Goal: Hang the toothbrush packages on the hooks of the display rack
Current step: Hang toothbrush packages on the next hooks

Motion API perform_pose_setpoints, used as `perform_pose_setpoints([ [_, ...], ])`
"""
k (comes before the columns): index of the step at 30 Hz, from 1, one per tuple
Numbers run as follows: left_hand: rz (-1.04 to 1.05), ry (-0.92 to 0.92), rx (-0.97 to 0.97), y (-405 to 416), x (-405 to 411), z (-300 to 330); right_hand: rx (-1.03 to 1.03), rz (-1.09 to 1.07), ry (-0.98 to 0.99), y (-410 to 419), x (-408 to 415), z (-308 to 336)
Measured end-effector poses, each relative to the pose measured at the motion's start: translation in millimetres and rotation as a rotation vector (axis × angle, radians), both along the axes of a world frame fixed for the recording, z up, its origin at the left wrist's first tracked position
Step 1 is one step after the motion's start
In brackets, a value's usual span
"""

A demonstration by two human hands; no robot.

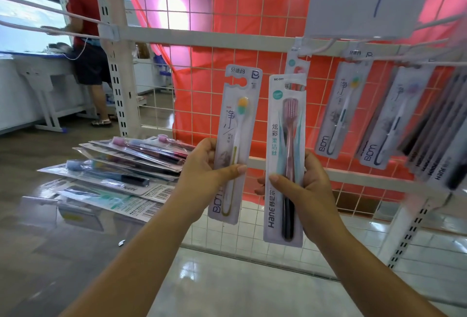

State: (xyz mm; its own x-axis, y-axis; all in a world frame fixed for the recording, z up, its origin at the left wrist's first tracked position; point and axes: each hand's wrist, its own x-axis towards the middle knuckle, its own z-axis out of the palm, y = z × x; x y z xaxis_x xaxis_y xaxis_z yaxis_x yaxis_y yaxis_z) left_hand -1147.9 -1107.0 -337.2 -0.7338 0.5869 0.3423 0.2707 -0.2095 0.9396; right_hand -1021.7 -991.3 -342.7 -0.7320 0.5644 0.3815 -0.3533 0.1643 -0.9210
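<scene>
Shop, wire display rack (202,38), hanging toothbrush packages (338,111)

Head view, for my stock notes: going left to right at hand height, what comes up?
Loose pile of toothbrush packages on the shelf → left hand → white yellow-brush package → white pink-brush HANE package → right hand → hanging white packages on the hooks.

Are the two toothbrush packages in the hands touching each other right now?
Apart. The head view shows red backdrop and grid between the left package and the right package along their whole length.

Glossy plastic-fronted toothbrush packages (236,139), white painted metal wire rack (202,38), shiny floor tiles (227,278)
</scene>
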Motion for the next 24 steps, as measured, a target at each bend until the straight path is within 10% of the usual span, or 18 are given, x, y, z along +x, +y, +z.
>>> perform_pose_setpoints([
  [24,0.022,-0.061,-0.015,24.9,5.3,-1.6,0.254,-0.003,0.157,34.5,-18.4,44.6],
])
